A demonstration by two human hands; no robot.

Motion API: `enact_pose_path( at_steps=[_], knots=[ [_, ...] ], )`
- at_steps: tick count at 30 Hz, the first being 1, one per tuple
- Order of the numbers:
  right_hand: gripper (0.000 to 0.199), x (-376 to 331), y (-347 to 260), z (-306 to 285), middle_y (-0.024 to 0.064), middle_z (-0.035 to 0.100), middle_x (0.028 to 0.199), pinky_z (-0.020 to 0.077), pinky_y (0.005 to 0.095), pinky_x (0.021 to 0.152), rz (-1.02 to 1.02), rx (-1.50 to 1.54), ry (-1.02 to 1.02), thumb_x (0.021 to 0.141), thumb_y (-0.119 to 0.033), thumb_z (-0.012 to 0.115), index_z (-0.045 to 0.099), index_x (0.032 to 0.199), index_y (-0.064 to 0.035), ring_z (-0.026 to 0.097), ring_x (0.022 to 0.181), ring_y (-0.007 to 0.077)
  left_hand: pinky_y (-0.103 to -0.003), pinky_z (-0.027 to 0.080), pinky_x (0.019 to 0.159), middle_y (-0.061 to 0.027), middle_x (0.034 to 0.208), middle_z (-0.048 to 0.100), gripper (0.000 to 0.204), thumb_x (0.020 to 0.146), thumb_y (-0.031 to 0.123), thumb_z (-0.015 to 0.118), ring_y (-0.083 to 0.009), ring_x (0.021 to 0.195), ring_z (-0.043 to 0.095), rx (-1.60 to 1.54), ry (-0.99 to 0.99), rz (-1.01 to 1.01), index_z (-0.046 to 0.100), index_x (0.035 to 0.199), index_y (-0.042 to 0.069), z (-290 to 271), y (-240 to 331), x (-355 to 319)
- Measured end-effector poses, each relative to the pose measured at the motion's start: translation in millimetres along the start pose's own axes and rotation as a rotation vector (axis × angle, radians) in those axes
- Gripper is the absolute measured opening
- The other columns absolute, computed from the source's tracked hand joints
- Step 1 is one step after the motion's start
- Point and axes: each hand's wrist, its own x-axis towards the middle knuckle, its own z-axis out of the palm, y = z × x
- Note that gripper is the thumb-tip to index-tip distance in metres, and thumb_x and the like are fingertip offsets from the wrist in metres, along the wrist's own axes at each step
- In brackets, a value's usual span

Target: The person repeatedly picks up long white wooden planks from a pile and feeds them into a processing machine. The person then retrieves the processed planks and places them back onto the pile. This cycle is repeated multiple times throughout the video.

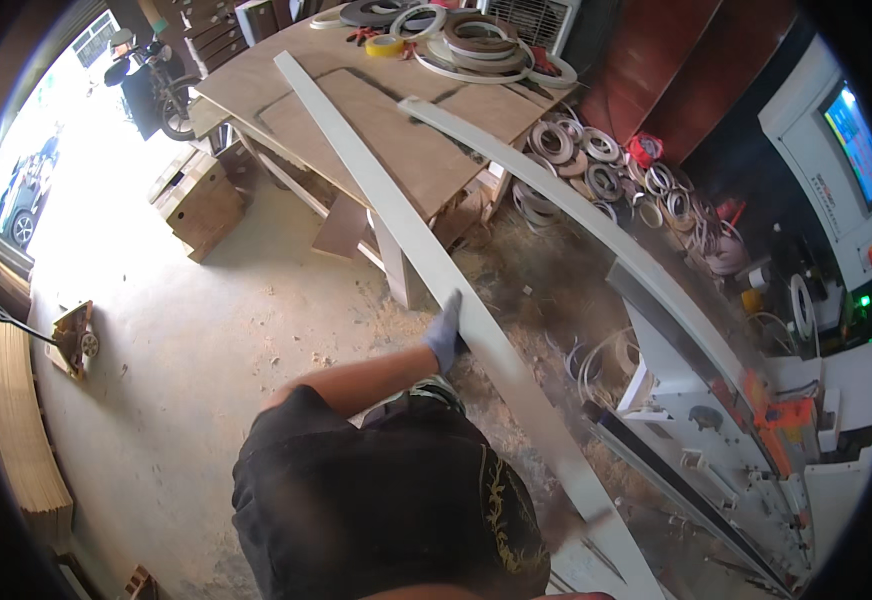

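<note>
My left hand (443,338), in a light grey glove, grips the left edge of a long, narrow white board (489,345). Its fingers are partly hidden at the board. The strip slants from the wooden worktable (251,85), where its far end rests, down to the lower right beside my body. Farther right, a second pale strip (556,187) runs from the tabletop toward a white machine (686,430). I cannot make out my right hand; only bits of bare skin show at the bottom edge, and a brownish blur crosses the board's near part.
Rolls of edge banding (481,40) and a yellow tape roll (384,46) lie on the table. More coils (596,165) are heaped on the floor. A lit screen (856,140) stands right. Left are a wooden box (196,205), a pallet jack (74,340) and stacked sheets (16,420).
</note>
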Motion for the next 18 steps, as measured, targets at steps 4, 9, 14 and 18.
enact_pose_path(
  at_steps=[4,9,14,18],
  knots=[
    [0.050,36.9,-114.2,-124.6,0.0101,0.060,0.118,0.0401,0.0493,0.100,-0.644,-0.067,0.314,0.091,-0.052,0.041,0.056,0.116,-0.0118,0.057,0.110,0.0261,-0.045,0.053,0.082,-0.0107,0.110,0.061,0.061,0.089,0.063,0.047,-0.0266,0.097,0.061,-0.024,0.229,0.218,0.054,0.120,0.011,1.4,102.2,32.9],
    [0.060,82.3,-131.0,-115.2,0.0151,0.057,0.124,0.0396,0.0487,0.102,-0.364,-0.072,0.073,0.092,-0.052,0.050,0.052,0.127,-0.0030,0.052,0.117,0.0318,-0.040,0.057,0.069,-0.0092,0.093,0.066,0.033,0.085,0.033,0.065,-0.0257,0.078,0.065,-0.278,0.302,0.352,0.058,0.107,0.010,-66.2,177.2,109.5],
    [0.057,71.9,-16.0,15.7,0.0141,0.049,0.133,0.0292,0.0498,0.109,-0.265,-0.213,-0.228,0.092,-0.052,0.050,0.052,0.129,-0.0078,0.046,0.123,0.0315,-0.041,0.051,0.079,-0.0139,0.116,0.057,0.064,0.082,0.024,0.068,-0.0266,0.098,0.058,0.030,0.467,0.608,0.040,0.138,0.009,-66.9,226.0,148.9],
    [0.048,99.9,65.6,110.8,0.0111,0.054,0.126,0.0341,0.0439,0.107,0.441,0.175,-0.318,0.094,-0.039,0.054,0.050,0.128,-0.0050,0.052,0.113,0.0244,-0.037,0.036,0.105,-0.0147,0.148,0.032,0.064,0.090,0.020,0.063,-0.0266,0.128,0.039,0.444,0.342,0.936,0.031,0.145,0.008,-19.5,239.6,126.8]
  ],
)
